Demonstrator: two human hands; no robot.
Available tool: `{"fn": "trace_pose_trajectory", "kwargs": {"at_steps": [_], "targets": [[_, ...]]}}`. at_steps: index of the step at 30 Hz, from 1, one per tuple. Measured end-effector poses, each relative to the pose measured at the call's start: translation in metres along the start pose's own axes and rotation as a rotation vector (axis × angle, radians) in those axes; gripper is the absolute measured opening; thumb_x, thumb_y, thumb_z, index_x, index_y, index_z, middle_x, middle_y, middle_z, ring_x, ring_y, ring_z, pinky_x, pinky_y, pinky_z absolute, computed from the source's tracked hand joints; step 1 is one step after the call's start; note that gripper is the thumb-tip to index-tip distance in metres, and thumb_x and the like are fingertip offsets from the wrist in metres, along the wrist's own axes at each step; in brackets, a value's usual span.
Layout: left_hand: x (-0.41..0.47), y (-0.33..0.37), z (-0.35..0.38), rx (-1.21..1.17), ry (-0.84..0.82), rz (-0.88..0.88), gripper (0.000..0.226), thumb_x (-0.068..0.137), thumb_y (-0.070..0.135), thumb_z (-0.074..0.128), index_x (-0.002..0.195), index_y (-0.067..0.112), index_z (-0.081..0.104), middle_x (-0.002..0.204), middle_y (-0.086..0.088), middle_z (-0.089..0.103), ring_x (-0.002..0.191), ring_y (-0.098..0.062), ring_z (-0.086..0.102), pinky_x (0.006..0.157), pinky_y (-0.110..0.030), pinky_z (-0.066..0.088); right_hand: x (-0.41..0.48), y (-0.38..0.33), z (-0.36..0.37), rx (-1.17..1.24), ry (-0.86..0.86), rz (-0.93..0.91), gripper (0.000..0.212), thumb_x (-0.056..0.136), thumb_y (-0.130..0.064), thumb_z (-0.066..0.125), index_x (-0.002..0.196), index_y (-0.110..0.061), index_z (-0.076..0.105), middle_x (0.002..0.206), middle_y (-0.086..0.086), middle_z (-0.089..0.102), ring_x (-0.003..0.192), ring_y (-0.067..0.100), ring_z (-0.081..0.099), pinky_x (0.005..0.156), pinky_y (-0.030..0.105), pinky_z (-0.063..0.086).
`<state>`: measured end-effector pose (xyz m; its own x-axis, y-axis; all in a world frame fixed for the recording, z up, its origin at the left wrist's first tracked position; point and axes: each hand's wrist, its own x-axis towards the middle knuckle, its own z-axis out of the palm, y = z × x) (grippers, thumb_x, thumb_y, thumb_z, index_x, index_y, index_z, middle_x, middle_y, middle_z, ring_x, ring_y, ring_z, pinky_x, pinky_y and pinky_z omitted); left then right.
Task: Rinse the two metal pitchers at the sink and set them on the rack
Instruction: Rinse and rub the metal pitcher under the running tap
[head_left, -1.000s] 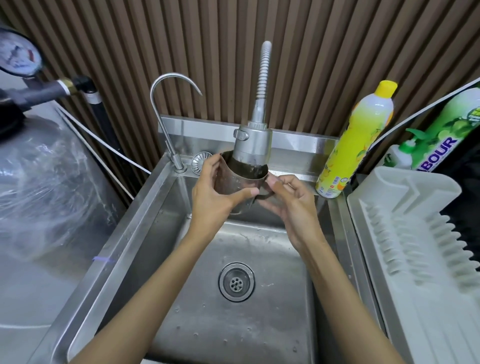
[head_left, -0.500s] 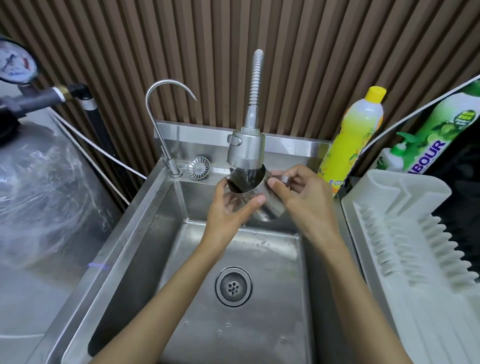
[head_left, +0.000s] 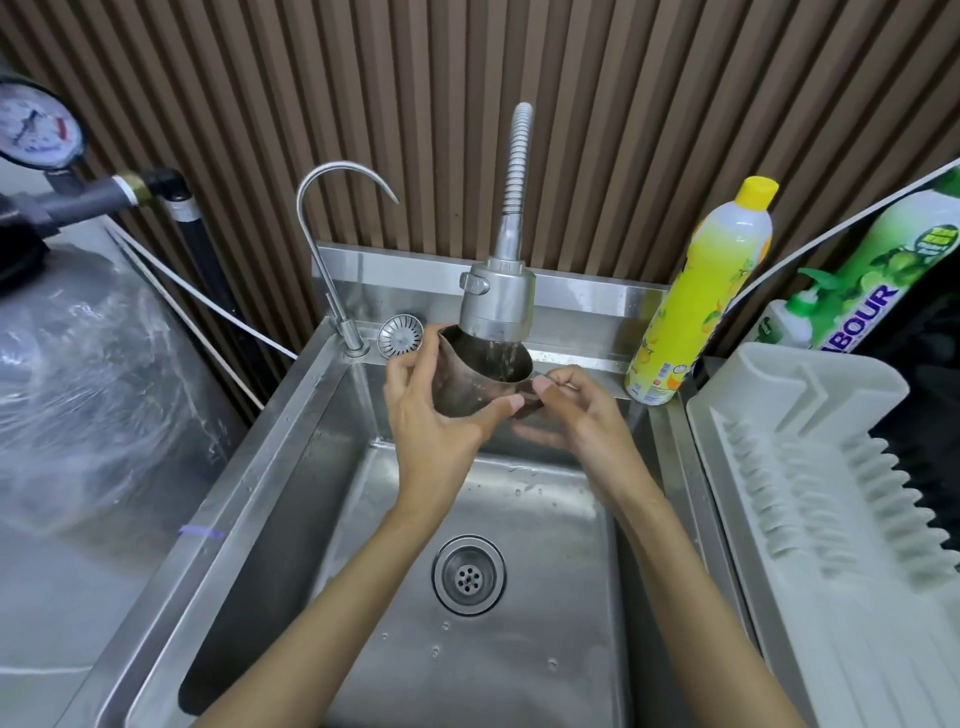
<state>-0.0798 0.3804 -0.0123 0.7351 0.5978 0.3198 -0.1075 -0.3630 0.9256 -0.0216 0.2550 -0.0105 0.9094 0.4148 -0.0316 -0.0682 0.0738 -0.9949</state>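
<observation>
A small metal pitcher (head_left: 467, 382) is held upright right under the spray head (head_left: 497, 301) of the flexible tap, and water runs into its open mouth. My left hand (head_left: 436, 415) wraps the pitcher's body from the left and front. My right hand (head_left: 576, 410) pinches its handle on the right side. Both hands hover over the back of the steel sink (head_left: 291, 467). A white plastic dish rack (head_left: 831, 499) stands to the right of the sink with nothing on it. Only one pitcher is in view.
A thin gooseneck tap (head_left: 332, 249) and a loose strainer (head_left: 400, 335) sit at the sink's back left. A yellow detergent bottle (head_left: 701, 296) and a green refill pouch (head_left: 872, 280) stand at the back right. The drain (head_left: 469, 574) lies in the basin. A plastic-wrapped tank (head_left: 78, 364) is on the left.
The pitcher was tilted on its side half a second ago and now stands upright under the spray head again. Both hands kept hold of it. The camera view shifted slightly.
</observation>
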Motion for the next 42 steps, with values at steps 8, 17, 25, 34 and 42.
{"fn": "trace_pose_trajectory", "kwargs": {"at_steps": [8,17,25,34,42], "targets": [[-0.005,0.002,0.009,0.03,-0.106,-0.187,0.059,0.067,0.05,0.076,0.119,0.028,0.057,0.102,0.004,0.055,0.084,0.007,0.054,0.077,-0.006,0.039,-0.002,-0.036,0.003,-0.695,0.291,-0.127,0.024,0.089,-0.036,0.057,0.076,-0.017,0.05,0.077,0.006,0.067,0.076,0.027,0.066,0.073,0.041,0.054],[0.015,-0.017,0.018,-0.229,-0.078,-0.157,0.08,0.055,0.01,0.088,0.126,0.013,0.051,0.126,-0.007,0.058,0.112,-0.007,0.059,0.096,-0.021,0.047,0.008,-0.014,0.001,-0.157,0.093,-0.104,0.02,0.092,-0.01,0.054,0.075,-0.017,0.045,0.113,-0.01,0.066,0.109,0.01,0.061,0.098,0.032,0.044],[0.003,-0.008,-0.002,0.084,0.022,0.092,0.089,0.054,0.019,0.089,0.133,0.017,0.048,0.115,0.005,0.045,0.103,0.008,0.047,0.088,0.003,0.031,0.004,0.011,0.006,0.195,-0.027,-0.007,0.017,0.093,-0.008,0.052,0.077,-0.011,0.047,0.106,0.011,0.066,0.105,0.027,0.063,0.098,0.043,0.049],[-0.008,-0.008,0.003,0.085,-0.079,-0.205,0.087,0.054,0.062,0.078,0.128,0.02,0.057,0.108,0.001,0.058,0.098,-0.004,0.054,0.083,-0.01,0.035,-0.006,-0.024,0.004,-0.519,0.262,-0.057,0.022,0.085,-0.031,0.065,0.077,-0.014,0.054,0.077,0.009,0.068,0.071,0.025,0.067,0.06,0.035,0.058],[0.007,-0.009,0.014,-0.318,-0.232,-0.23,0.062,0.065,0.0,0.081,0.12,0.011,0.054,0.113,-0.005,0.068,0.108,-0.01,0.063,0.088,-0.013,0.049,-0.012,-0.039,0.008,-0.636,0.267,-0.243,0.014,0.087,-0.019,0.063,0.083,-0.015,0.05,0.102,-0.01,0.064,0.089,0.01,0.062,0.081,0.023,0.051]]}}
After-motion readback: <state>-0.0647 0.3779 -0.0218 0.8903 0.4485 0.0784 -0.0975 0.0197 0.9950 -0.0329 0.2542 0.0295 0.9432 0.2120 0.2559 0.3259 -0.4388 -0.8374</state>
